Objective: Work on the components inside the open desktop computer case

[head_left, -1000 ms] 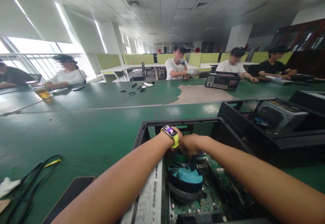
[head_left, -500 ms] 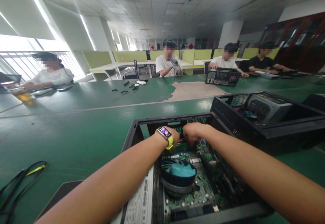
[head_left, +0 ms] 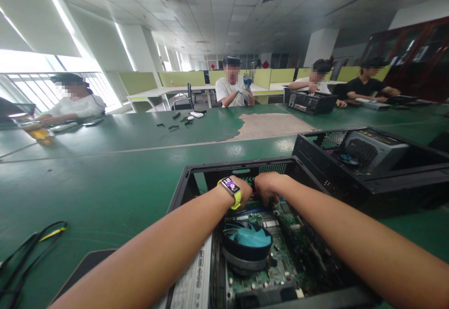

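Note:
Both hands reach into the far end of an open black computer case (head_left: 242, 163), near the board's far edge. My left hand (head_left: 245, 189), with a yellow-banded watch (head_left: 231, 188) on the wrist, is curled with its fingertips out of sight. Beside it my right hand (head_left: 267, 186) points downward, fingers bent together. What either hand holds is hidden. Below them lies the green motherboard (head_left: 280, 243), carrying a round CPU cooler (head_left: 247, 246) with a light-blue fan. A blue memory slot (head_left: 254, 211) shows just under the hands.
A second black case (head_left: 372, 183) with a grey power supply (head_left: 377, 152) stands close on the right. Black cables (head_left: 31, 248) lie on the green table (head_left: 105, 197) at left. Several people sit across, one behind another case (head_left: 310, 102). Small parts (head_left: 184, 119) are scattered farther off.
My hands stay at nearly the same spot, with small finger shifts. Across the table, one person raises a blue item in gloved hands, and another person's computer case has tipped to a different angle.

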Tool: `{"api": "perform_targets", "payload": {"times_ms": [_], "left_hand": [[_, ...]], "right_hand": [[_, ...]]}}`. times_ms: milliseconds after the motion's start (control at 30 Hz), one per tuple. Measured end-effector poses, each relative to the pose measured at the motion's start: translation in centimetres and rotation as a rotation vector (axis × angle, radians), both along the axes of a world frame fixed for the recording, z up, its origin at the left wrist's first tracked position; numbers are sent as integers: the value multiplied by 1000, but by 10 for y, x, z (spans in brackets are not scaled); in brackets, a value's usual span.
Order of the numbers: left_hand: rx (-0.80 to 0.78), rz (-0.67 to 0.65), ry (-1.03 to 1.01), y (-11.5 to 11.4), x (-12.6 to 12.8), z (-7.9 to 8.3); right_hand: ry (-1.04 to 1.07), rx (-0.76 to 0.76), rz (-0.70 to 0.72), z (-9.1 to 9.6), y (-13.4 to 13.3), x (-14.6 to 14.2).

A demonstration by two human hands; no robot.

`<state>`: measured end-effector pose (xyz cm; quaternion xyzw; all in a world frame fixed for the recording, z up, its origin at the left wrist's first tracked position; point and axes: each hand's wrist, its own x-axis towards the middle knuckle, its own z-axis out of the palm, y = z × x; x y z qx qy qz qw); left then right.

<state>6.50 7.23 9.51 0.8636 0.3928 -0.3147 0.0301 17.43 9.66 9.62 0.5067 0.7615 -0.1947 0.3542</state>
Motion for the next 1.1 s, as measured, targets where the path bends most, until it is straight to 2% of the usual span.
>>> {"api": "perform_targets", "payload": {"times_ms": [200,467,767,1100], "left_hand": [[-8,-48,16,-5,1,7],[11,-79,5,-7,2,5],[63,-54,-45,-13,2,10],[66,-5,-8,-10,3,6]], "right_hand": [[-10,40,39,-1,-1,-2],[-8,21,25,5,-5,-4],[-14,91,53,8,-10,-8],[-53,166,139,0,-6,-9]]}}
